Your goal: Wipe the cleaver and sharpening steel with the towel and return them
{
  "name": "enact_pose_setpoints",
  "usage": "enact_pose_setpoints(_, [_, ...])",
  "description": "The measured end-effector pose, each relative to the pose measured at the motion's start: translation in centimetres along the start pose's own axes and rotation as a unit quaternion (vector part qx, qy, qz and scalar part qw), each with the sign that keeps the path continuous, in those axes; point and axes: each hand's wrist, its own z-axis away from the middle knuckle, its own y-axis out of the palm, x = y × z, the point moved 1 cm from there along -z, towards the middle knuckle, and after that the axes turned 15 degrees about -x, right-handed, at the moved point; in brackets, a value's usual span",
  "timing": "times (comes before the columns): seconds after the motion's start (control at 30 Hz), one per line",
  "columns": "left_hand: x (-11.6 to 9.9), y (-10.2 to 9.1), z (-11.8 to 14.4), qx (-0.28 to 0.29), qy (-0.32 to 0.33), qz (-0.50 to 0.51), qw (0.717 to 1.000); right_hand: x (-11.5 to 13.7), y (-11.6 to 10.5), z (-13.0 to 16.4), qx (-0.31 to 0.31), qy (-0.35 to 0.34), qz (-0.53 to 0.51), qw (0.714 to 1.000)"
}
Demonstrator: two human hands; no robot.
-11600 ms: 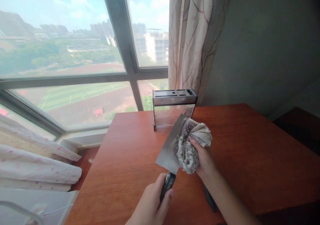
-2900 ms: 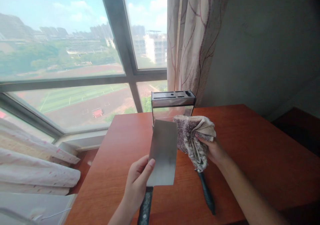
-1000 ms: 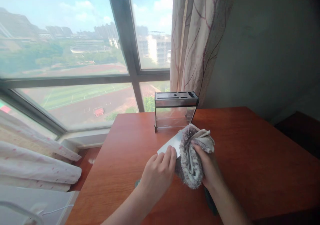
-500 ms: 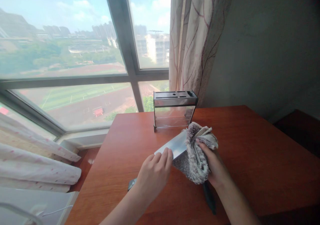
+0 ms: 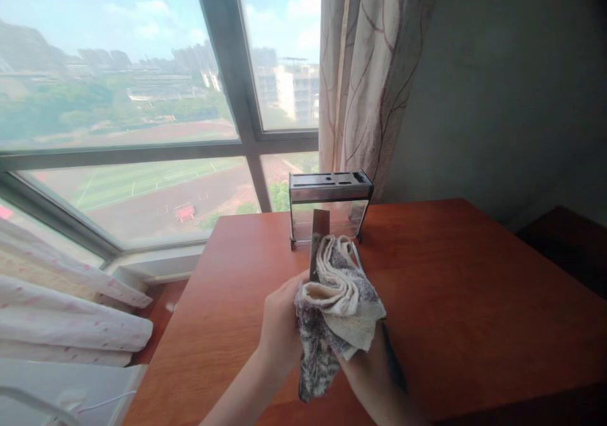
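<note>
At the bench [image 5: 474, 287] | left hand [image 5: 279, 331] grips cleaver [image 5: 319, 236] | right hand [image 5: 367, 366] clutches cloth [image 5: 339, 299] | wipe from spine, off the edge

The cleaver blade [image 5: 319, 236] is standing nearly edge-on, poking up just above the grip, its steel face mostly hidden. The folded cloth [image 5: 336, 299], grey pile outside and cream inside, is wrapping over it and drooping below the grip.
</note>
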Motion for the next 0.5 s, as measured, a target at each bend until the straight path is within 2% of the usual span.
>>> enact_pose_setpoints(0.1, [0.0,-0.1,0.0,0.019,0.004,0.010,1.000,0.6,0.5,-0.8,0.034,-0.026,-0.025,0.999])
enact_pose_setpoints(0.17, [-0.2,-0.2,0.1,0.030,0.052,-0.019,0.998,1.4,0.7,-1.5,0.050,-0.055,-0.012,0.997])
enact_pose_setpoints(0.23, [-0.3,-0.3,0.4,0.023,0.110,-0.067,0.991,2.3,0.8,-2.1,0.039,-0.088,0.014,0.995])
enact_pose_setpoints(0.4, [-0.4,-0.3,0.8,-0.009,0.234,-0.204,0.950,3.4,1.2,-2.9,0.016,-0.129,0.070,0.989])
enact_pose_setpoints(0.5, [-0.6,-0.5,0.6,-0.003,0.255,-0.257,0.932,3.1,1.3,-2.8,0.011,-0.105,0.042,0.994])
